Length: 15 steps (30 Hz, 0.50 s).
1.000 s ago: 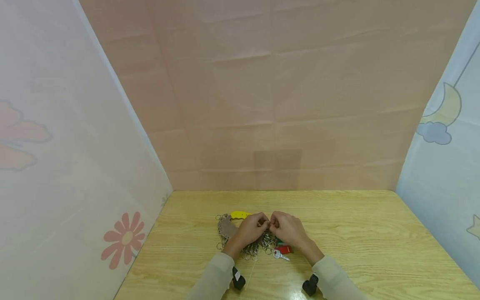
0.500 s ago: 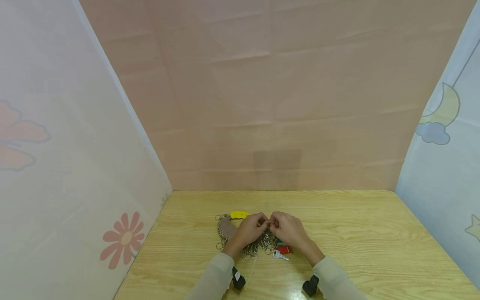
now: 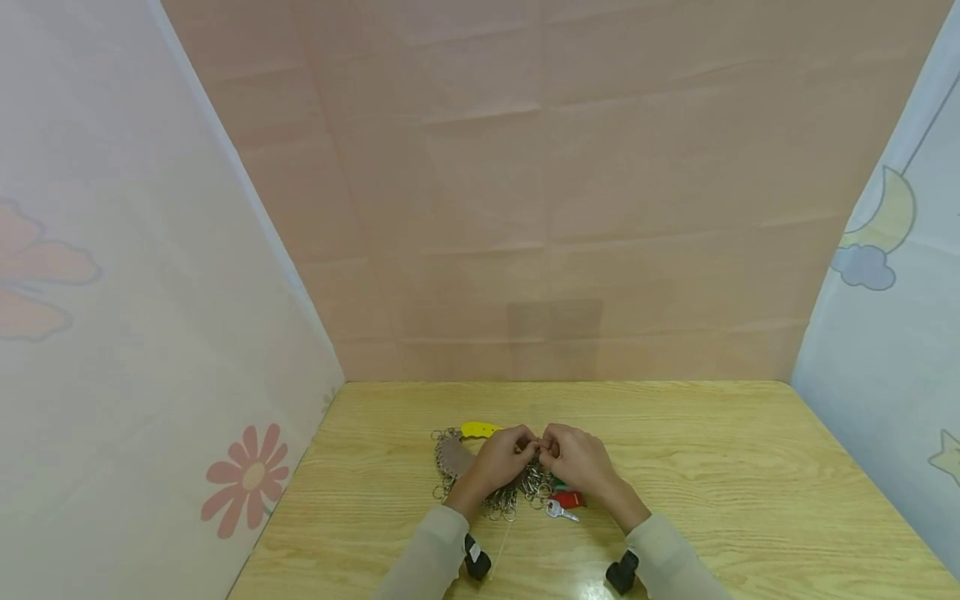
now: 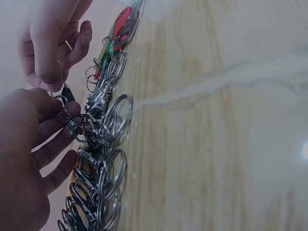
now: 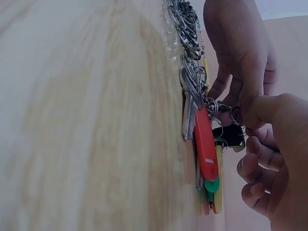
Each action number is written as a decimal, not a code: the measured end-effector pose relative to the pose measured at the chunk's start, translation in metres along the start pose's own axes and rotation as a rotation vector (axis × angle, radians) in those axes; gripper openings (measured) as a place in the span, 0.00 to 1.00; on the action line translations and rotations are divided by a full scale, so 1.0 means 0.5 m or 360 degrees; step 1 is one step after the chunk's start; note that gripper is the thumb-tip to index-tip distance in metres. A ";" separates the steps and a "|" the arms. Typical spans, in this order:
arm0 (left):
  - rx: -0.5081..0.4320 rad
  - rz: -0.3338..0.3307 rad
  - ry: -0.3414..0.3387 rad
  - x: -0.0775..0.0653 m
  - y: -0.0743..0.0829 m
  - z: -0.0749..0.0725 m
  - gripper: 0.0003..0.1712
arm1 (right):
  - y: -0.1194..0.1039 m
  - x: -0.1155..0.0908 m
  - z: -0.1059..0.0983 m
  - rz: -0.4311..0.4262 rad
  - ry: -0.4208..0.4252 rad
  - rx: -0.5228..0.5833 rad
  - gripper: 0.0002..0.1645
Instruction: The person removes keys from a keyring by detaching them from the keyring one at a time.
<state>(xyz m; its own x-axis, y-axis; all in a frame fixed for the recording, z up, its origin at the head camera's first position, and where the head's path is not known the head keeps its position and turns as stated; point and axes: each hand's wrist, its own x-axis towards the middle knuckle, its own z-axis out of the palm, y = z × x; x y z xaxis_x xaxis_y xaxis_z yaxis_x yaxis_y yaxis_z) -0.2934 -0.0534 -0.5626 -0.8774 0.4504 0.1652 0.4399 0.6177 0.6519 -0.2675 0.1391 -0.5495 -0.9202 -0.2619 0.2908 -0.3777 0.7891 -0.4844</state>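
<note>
A red tag point(image 3: 567, 499) and key point(image 3: 561, 511) lie well inside the table's point(image 3: 712, 467) far edge. Left hand point(image 3: 498, 458), partly screening clips point(image 3: 534, 482), and right hand point(image 3: 577, 458) pinch small rings point(image 5: 232, 114), practically unmoved since earlier.

Thin rings point(image 4: 102, 178) of shiny, smooth metal. A silvery metal key point(image 5: 187, 115) with a dull gleam. The red tag point(image 5: 206, 147) looks like smooth, slightly glossy plastic. The yellow piece point(image 3: 478, 429) appears smooth and matt. The table point(image 3: 712, 467) has a glossy wood-grain top; the back sheet point(image 3: 540, 208) is matt, creased cloth.
</note>
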 end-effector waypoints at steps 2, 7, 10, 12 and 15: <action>-0.0003 -0.0004 0.0000 0.000 0.000 0.001 0.09 | 0.001 0.000 0.001 -0.0005 0.0002 -0.0010 0.09; -0.0017 0.0000 -0.0005 -0.002 0.000 0.000 0.09 | 0.003 0.000 0.002 -0.0027 0.0019 -0.0006 0.09; -0.0032 0.0007 -0.0009 -0.002 0.001 -0.001 0.10 | 0.002 0.002 0.002 -0.0006 -0.0001 -0.0012 0.09; -0.0038 0.0009 -0.0013 -0.002 0.002 -0.001 0.10 | 0.001 0.003 0.001 0.0013 -0.0018 -0.0017 0.09; -0.0045 0.0008 -0.0016 -0.003 0.004 -0.002 0.10 | -0.002 0.005 -0.001 0.0035 -0.0043 -0.0010 0.08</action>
<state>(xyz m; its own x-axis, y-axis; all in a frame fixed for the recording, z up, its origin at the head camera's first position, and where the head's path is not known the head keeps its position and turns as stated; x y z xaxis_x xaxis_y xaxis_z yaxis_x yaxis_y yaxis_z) -0.2915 -0.0535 -0.5610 -0.8731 0.4601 0.1611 0.4385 0.5969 0.6719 -0.2692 0.1379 -0.5481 -0.9307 -0.2594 0.2581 -0.3570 0.7981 -0.4853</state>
